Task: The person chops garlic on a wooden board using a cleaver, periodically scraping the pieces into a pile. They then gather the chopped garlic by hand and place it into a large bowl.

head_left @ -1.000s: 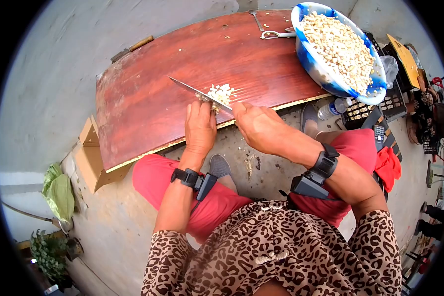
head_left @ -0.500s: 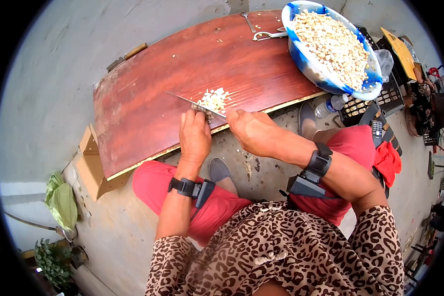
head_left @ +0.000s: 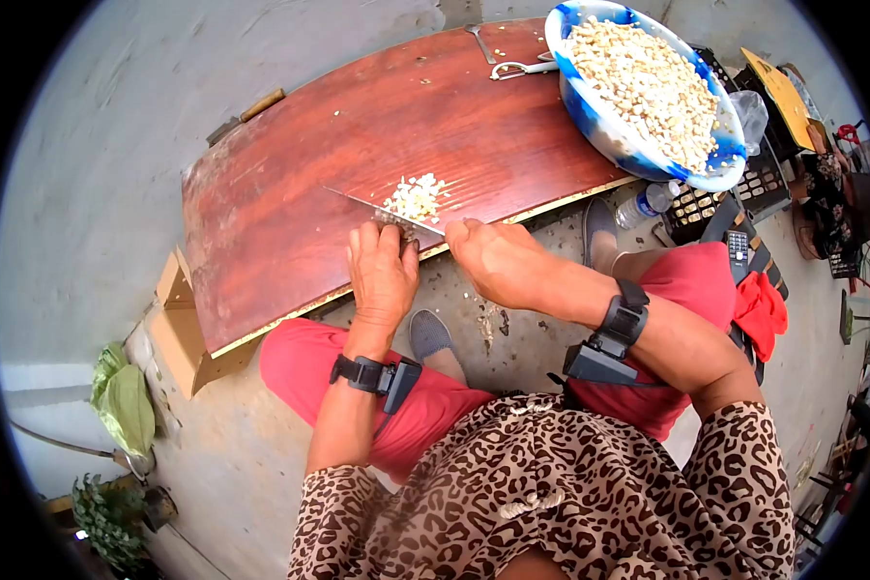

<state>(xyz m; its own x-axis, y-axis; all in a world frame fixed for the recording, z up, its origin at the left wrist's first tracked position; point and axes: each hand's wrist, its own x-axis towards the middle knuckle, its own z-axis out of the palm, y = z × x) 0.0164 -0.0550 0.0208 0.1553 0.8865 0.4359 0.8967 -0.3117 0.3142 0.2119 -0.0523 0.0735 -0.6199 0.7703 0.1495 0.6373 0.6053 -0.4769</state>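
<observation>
My right hand (head_left: 500, 263) is closed around the handle of a knife (head_left: 385, 209). Its thin blade points left across the red-brown wooden tabletop (head_left: 290, 203), close to the near edge. Just beyond the blade lies a small heap of chopped pale pieces (head_left: 416, 197). On the near side, my left hand (head_left: 382, 271) has its fingers bent down against small brownish pieces (head_left: 393, 222) beside the blade. Fingers and knife partly cover these pieces, so their kind is unclear.
A blue-and-white basin (head_left: 604, 130) full of pale chunks stands at the tabletop's right end. Near it lie a white-handled peeler (head_left: 522, 69) and a fork-like utensil (head_left: 478, 41). A wooden-handled tool (head_left: 261, 104) rests at the far edge. A cardboard box (head_left: 188, 338) stands left.
My left hand has shifted slightly, with its thumb lower and farther out from the fingers. The knife and my right hand stay in nearly the same place.
</observation>
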